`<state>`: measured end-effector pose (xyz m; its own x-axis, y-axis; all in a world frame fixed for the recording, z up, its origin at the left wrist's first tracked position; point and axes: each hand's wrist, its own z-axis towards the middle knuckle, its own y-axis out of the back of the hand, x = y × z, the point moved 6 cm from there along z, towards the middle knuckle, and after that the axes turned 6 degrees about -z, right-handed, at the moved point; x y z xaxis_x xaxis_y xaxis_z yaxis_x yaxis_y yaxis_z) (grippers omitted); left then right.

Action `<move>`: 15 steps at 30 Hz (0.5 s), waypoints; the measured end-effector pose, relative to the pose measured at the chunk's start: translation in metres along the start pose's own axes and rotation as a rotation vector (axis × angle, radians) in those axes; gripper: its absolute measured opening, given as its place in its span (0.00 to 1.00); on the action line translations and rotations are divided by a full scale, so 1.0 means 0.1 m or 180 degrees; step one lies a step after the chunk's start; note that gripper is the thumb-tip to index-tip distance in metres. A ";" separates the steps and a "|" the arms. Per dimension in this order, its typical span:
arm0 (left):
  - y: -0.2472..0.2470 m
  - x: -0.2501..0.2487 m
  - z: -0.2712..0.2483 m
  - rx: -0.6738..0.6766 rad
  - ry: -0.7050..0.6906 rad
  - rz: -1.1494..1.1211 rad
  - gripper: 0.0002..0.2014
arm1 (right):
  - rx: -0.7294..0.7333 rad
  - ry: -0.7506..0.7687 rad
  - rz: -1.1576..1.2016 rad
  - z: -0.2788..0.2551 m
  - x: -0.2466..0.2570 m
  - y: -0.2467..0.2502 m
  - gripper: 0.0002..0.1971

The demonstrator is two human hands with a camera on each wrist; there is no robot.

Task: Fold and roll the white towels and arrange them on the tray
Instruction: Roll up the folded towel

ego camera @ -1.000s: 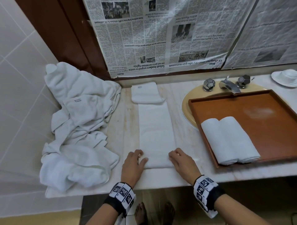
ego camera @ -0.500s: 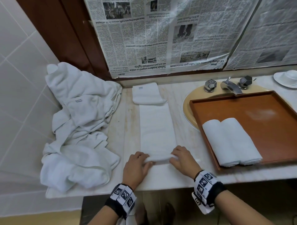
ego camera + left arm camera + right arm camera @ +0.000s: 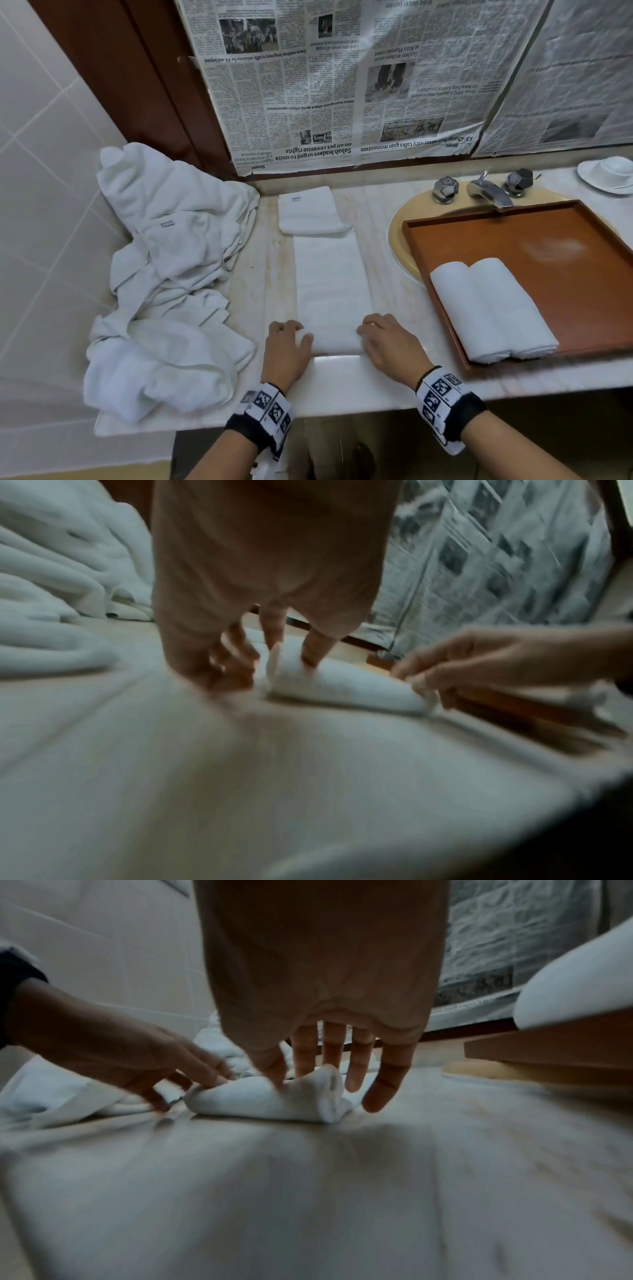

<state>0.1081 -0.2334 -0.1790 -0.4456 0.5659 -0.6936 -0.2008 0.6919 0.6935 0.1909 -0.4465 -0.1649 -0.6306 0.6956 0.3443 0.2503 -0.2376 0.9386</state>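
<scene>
White terry roll [image 3: 337,339], the near end of a folded towel strip [image 3: 329,274] on the marble counter [image 3: 394,284], sits pinched between left hand [image 3: 287,353] and right hand [image 3: 390,346], fingers curled over each end; two rolled towels [image 3: 493,308] lie on the wooden tray [image 3: 565,240] to the right

Left hand [image 3: 287,353] and right hand [image 3: 388,346] each curl over one end of the rolled near end of a long folded towel [image 3: 329,274] on the counter [image 3: 342,383]. Strip runs flat away from the grip to a small folded towel [image 3: 310,212] touching its far end. Left of the grip: heap of loose towels [image 3: 164,281]. Right of it: brown tray [image 3: 548,240] over the sink [image 3: 400,240], two rolled towels [image 3: 493,308] side by side, touching, at its near-left corner.
</scene>
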 end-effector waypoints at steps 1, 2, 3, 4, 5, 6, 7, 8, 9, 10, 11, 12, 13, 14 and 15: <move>0.01 -0.07 -0.05 -0.0203 -0.0344 0.0117 0.13 | 0.0022 0.0116 -0.0156 -0.03 0.02 -0.01 0.18; -0.01 -0.13 -0.11 -0.0309 -0.0714 0.0323 0.13 | 0.0021 0.0177 -0.0282 -0.04 0.04 -0.01 0.20; -0.05 -0.17 -0.16 -0.0345 -0.0995 0.0522 0.14 | -0.0016 0.0200 -0.0382 -0.05 0.05 -0.02 0.21; -0.08 -0.20 -0.19 -0.0341 -0.1156 0.0682 0.14 | -0.0052 0.0197 -0.0445 -0.04 0.07 -0.03 0.20; -0.10 -0.22 -0.21 -0.0338 -0.1217 0.0777 0.14 | -0.0076 0.0185 -0.0452 -0.03 0.09 -0.06 0.18; -0.10 -0.23 -0.22 -0.0316 -0.1210 0.0815 0.14 | -0.0099 0.0141 -0.0421 -0.02 0.10 -0.07 0.16; -0.11 -0.22 -0.23 -0.0240 -0.1158 0.0838 0.17 | -0.0073 0.0097 -0.0340 0.01 0.11 -0.08 0.13; -0.12 -0.20 -0.24 -0.0144 -0.1125 0.0894 0.21 | -0.0088 0.0049 -0.0252 0.03 0.12 -0.07 0.13; -0.11 -0.16 -0.24 -0.0052 -0.1133 0.0974 0.23 | -0.0106 0.0017 -0.0132 0.05 0.12 -0.06 0.15; -0.10 -0.13 -0.24 0.0024 -0.1153 0.1003 0.24 | -0.0019 -0.0055 0.0014 0.06 0.12 -0.05 0.17; -0.09 -0.09 -0.23 0.0128 -0.1121 0.0887 0.24 | 0.0052 -0.0139 0.0150 0.06 0.11 -0.02 0.17; -0.06 -0.06 -0.21 0.0250 -0.1026 0.0654 0.23 | 0.0176 -0.0277 0.0322 0.06 0.08 -0.02 0.16; -0.02 -0.04 -0.19 0.0359 -0.0900 0.0351 0.21 | 0.0280 -0.0386 0.0488 0.05 0.04 -0.02 0.16; 0.01 -0.02 -0.18 0.0422 -0.0753 0.0052 0.19 | 0.0360 -0.0485 0.0644 0.03 0.01 -0.01 0.19; 0.02 0.01 -0.18 0.0432 -0.0634 -0.0188 0.18 | 0.0367 -0.0581 0.0832 0.01 -0.01 0.00 0.22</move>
<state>0.0919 -0.2391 -0.1745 -0.2531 0.5907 -0.7661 -0.0964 0.7726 0.6275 0.1918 -0.4465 -0.1653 -0.3949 0.7336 0.5530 0.4741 -0.3529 0.8067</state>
